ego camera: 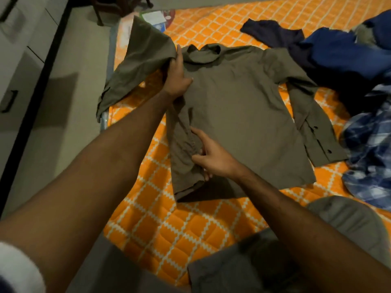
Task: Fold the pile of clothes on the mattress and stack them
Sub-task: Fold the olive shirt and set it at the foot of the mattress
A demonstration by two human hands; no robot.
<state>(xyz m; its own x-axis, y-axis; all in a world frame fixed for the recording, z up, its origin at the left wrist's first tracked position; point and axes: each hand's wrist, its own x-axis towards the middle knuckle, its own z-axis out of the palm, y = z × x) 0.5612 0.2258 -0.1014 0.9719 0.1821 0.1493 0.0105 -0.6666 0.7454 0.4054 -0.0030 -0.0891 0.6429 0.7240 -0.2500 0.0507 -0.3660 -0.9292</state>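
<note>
Olive-green cloth fills the middle of the head view: a long-sleeved shirt (239,115) lies back-up on the mattress (160,225), collar toward the far edge and hem toward the person.

Left hand (176,76): positioned at the shirt's left shoulder, just beside the collar. Its fingers are curled round the cloth there and grip it. The left sleeve (135,66) rises from this grip, lifted clear of the mattress, and hangs out past the mattress edge toward the floor (80,66).

Right hand (208,156): positioned on the lower left side of the shirt, near the hem. Thumb and fingers pinch a bunched vertical fold of cloth, and the side panel is turned inward along this line.

The right sleeve (313,123) lies flat on the mattress, bent back alongside the body of the shirt, with dark cuff buttons visible.

The mattress cover is orange with a white lattice pattern. A pile (359,85) of unfolded clothes, in navy, blue and blue-and-white check, lies at the right, just beside the right sleeve. A grey cushion (351,227) sits at the near right edge.
</note>
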